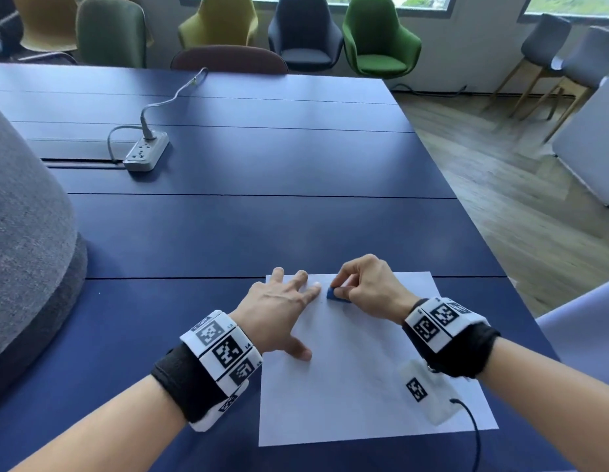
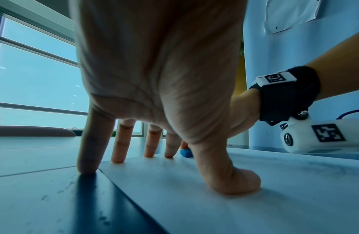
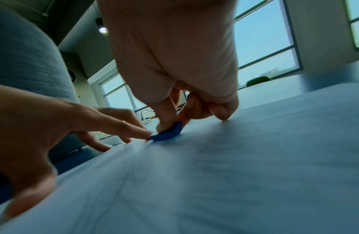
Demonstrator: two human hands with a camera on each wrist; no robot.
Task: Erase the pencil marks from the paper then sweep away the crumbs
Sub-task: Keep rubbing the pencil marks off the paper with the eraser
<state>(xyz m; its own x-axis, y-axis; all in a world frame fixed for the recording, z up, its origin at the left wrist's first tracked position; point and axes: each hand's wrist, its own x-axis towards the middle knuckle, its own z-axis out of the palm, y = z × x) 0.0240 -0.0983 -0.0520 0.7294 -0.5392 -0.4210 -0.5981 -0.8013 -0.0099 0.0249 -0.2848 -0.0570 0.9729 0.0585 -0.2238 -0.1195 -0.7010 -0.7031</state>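
Observation:
A white sheet of paper [image 1: 364,379] lies on the dark blue table [image 1: 228,233] near its front edge. My left hand [image 1: 282,315] is spread flat, its straight fingers [image 2: 118,152] and thumb pressing the sheet's upper left part. My right hand [image 1: 367,287] pinches a small blue eraser [image 1: 337,294] between thumb and fingers, its bottom against the paper near the top edge, just right of my left fingertips. In the right wrist view the blue eraser [image 3: 167,133] touches the paper [image 3: 234,174] where faint grey pencil marks show. The left wrist view shows the eraser [image 2: 186,153] behind my thumb.
A grey power strip [image 1: 146,151] with its cable lies at the table's far left. A grey upholstered shape [image 1: 23,250] stands at the left edge. Several chairs [image 1: 378,35] line the far side, and wooden floor [image 1: 500,185] lies to the right.

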